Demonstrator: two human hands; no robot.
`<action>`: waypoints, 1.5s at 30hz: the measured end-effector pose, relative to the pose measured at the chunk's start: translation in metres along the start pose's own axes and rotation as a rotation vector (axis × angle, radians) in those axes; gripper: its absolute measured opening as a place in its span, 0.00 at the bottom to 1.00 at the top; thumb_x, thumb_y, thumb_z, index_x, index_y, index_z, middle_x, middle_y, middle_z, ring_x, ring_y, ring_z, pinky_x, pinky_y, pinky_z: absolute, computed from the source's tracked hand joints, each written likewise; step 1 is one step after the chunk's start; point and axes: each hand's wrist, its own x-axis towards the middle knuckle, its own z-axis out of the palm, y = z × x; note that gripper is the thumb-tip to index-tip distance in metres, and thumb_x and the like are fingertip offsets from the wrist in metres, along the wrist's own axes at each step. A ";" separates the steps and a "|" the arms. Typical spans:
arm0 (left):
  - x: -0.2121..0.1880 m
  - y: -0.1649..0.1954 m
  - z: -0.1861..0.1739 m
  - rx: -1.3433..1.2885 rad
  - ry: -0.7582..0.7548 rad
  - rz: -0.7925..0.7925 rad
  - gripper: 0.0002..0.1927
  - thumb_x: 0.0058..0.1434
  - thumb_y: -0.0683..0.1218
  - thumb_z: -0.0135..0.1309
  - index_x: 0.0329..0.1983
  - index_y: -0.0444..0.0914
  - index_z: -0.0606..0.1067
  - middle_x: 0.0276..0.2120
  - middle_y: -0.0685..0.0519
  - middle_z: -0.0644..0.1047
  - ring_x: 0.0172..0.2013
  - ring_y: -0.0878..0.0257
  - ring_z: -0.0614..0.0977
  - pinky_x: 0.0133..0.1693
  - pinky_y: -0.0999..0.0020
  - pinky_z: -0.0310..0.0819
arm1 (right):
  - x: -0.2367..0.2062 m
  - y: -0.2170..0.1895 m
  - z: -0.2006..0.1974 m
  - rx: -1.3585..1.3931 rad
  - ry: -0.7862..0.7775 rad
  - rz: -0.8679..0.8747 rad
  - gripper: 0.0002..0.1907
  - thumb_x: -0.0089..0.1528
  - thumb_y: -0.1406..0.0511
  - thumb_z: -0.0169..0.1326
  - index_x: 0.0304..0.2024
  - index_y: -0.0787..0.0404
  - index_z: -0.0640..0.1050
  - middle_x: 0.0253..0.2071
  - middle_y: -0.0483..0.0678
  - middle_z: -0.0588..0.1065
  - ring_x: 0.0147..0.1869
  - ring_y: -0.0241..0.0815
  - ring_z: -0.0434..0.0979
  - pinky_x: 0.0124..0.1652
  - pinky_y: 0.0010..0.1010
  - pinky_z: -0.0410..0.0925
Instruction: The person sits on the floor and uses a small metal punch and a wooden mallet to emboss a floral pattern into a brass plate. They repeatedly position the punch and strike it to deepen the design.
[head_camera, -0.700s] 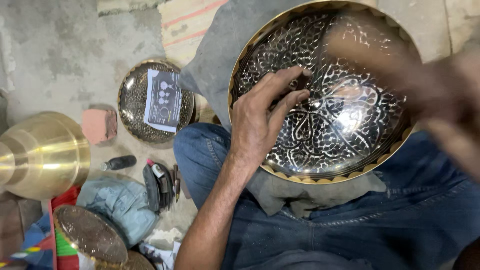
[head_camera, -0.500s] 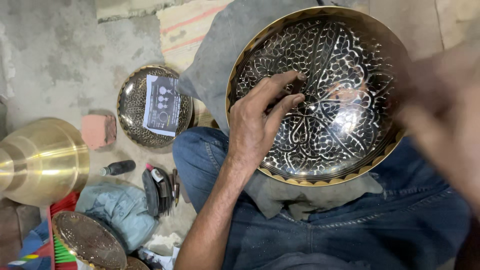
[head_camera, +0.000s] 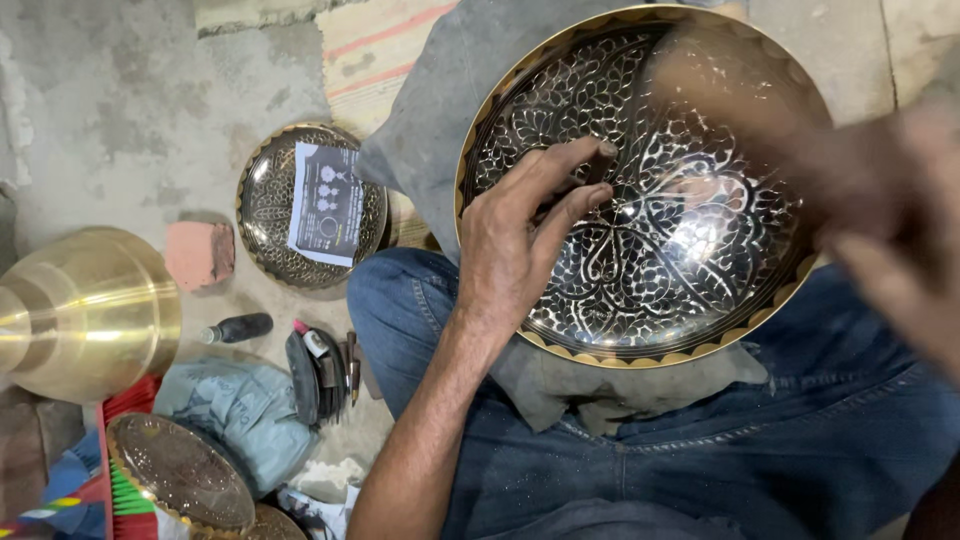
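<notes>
One white paper label on small bowl; left hand pinching tool; right grip unclear.

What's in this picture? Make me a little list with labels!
Left hand: rests inside the big engraved bowl, fingers pinched on a small dark tool
Right hand: blurred, over the bowl's right side
Bowl: on a grey cloth across the lap, gold rim
Floor, left: smaller engraved bowl with a paper sheet in it, pink brick, plain brass vessel
</notes>
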 end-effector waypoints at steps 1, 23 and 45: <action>-0.001 0.000 0.000 -0.019 0.000 0.004 0.17 0.69 0.46 0.60 0.60 0.42 0.76 0.49 0.54 0.83 0.46 0.64 0.88 0.45 0.70 0.86 | 0.008 -0.003 0.003 0.203 0.075 0.053 0.22 0.61 0.70 0.58 0.58 0.66 0.72 0.41 0.57 0.77 0.39 0.47 0.81 0.40 0.37 0.76; -0.003 0.004 -0.005 0.048 -0.034 -0.015 0.16 0.67 0.43 0.60 0.58 0.39 0.77 0.45 0.53 0.82 0.41 0.63 0.87 0.41 0.68 0.83 | -0.005 -0.082 -0.016 -0.464 -0.184 0.054 0.23 0.61 0.66 0.59 0.57 0.59 0.69 0.37 0.50 0.78 0.37 0.43 0.83 0.38 0.35 0.77; 0.004 -0.017 0.008 -0.076 0.016 -0.043 0.21 0.68 0.44 0.60 0.63 0.38 0.73 0.51 0.47 0.83 0.48 0.59 0.88 0.49 0.65 0.88 | 0.010 -0.079 -0.013 -0.575 -0.047 -0.059 0.28 0.56 0.71 0.64 0.59 0.62 0.74 0.38 0.54 0.80 0.42 0.49 0.82 0.46 0.39 0.75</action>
